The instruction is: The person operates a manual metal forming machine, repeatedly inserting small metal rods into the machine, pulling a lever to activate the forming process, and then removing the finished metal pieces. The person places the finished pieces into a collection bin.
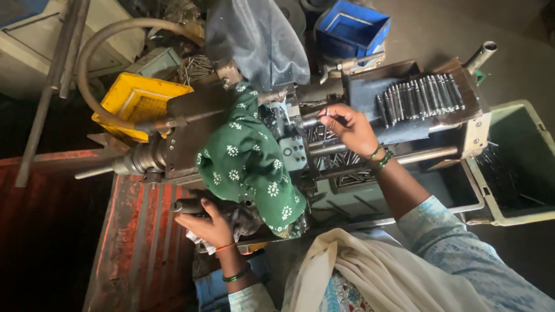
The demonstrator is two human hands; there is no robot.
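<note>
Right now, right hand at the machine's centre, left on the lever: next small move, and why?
Probably seat the small metal piece pinched in the right hand into the machine's holder just left of it. The left hand already grips the dark lever handle, and a row of similar pins waits on the tray.

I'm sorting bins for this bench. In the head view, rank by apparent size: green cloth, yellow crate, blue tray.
1. green cloth, largest, though it lies nearer the camera.
2. yellow crate, partly hidden by the machine.
3. blue tray, smallest, farthest away.
</note>
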